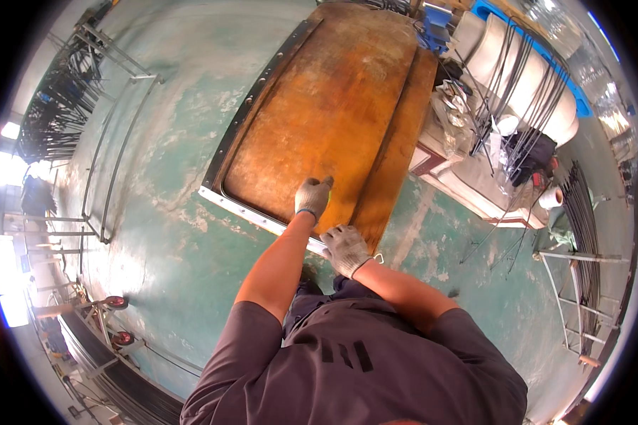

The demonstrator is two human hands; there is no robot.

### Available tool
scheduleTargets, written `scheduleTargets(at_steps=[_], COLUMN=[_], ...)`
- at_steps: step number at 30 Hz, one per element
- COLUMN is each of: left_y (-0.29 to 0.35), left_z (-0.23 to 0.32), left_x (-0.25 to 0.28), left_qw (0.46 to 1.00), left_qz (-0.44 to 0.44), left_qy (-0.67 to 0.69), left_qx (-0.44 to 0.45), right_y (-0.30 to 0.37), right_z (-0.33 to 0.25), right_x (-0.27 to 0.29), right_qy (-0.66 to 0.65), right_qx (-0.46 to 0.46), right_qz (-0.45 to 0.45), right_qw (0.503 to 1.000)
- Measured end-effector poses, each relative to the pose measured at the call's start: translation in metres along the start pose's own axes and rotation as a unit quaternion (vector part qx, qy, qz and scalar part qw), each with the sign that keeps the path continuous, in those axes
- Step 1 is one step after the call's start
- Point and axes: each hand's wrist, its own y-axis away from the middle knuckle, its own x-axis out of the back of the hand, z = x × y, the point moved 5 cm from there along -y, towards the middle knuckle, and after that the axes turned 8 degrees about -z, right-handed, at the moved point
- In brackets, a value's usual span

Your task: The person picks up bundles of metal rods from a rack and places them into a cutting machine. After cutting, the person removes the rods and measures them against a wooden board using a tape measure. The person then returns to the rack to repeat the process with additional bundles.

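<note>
My left hand (pixel 312 196), in a pale knit work glove, is over the near part of a worn orange-brown tabletop (pixel 319 106). Its fingers are closed, and a small yellow-green patch shows beside them; what they hold is hidden. At the near edge of the table is my right hand (pixel 347 250), gloved alike, with its fingers curled down beside the pale metal edge strip (pixel 244 212). Whatever lies in those fingers cannot be made out. A thin dark rod (pixel 268 91) runs along the table's left side and bends round near the front left corner.
Right of the table, a beige padded seat (pixel 475 188) carries bags and thin black rods (pixel 503 85). A metal rack (pixel 581 297) stands at the far right. Bundled black rods (pixel 57 106) and a wheeled cart (pixel 113 319) are on the left. The green floor (pixel 170 170) is worn.
</note>
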Motion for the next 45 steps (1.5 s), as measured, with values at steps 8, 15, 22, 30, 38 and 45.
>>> scheduleTargets(at_steps=[8,15,22,30,38,45], left_y=[0.068,0.146,0.233,0.251,0.268,0.261], left_z=[-0.003,-0.100,-0.191,-0.275,-0.372,-0.459], left_x=[0.024,0.076,0.181,0.245,0.415,0.586], left_qw=[0.996,0.979,0.898,0.856,0.836,0.818], left_qz=[0.048,0.073,0.223,0.247,0.250,0.287], left_qy=[-0.022,0.187,0.358,0.441,0.475,0.485], left_qx=[-0.078,0.029,0.123,0.108,0.118,0.116], right_y=[-0.028,-0.049,-0.084,-0.190,-0.199,-0.323], right_z=[-0.008,-0.005,-0.092,-0.276,-0.447,-0.576], right_x=[-0.043,-0.006,0.091,0.294,0.395,0.356], right_qy=[0.096,-0.053,0.044,0.041,-0.010,-0.120], right_qx=[-0.098,-0.108,-0.032,0.059,0.153,0.228], right_qz=[-0.148,-0.325,-0.209,0.218,0.462,0.365], right_qw=[0.979,0.938,0.976,0.973,0.873,0.894])
